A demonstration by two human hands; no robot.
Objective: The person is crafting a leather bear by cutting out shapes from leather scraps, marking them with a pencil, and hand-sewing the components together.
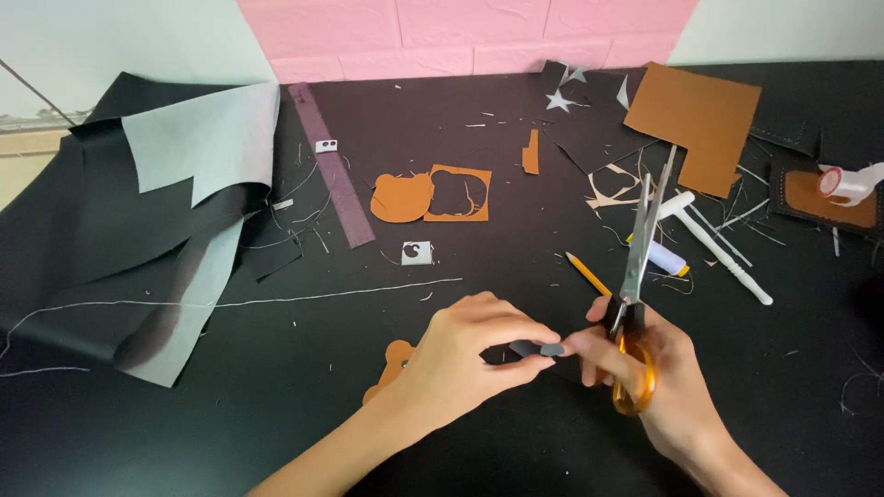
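A pair of scissors (637, 276) with orange handles is held upright in the right hand (658, 387), the long axis running nearly vertical in the view and leaning slightly to the right; the closed-looking blades point away from the person, toward the brown square sheet (695, 124). The fingers of that hand are passed through the handle loops and closed around them. A small dark grey scrap (541, 349) is pinched between the thumb and fingers of the left hand (460, 354), its long axis lying roughly crosswise, and its right end is met by the fingertips of the right hand, just below the scissor pivot. The two hands are thus brought together over the black table (276, 423), the left forearm entering from the lower centre and the right from the lower right. Partly hidden under the left wrist lies an orange bear-shaped cutout (391, 368) (only its ear and edge are seen). A yellow pencil (587, 273) lies just beyond the hands.
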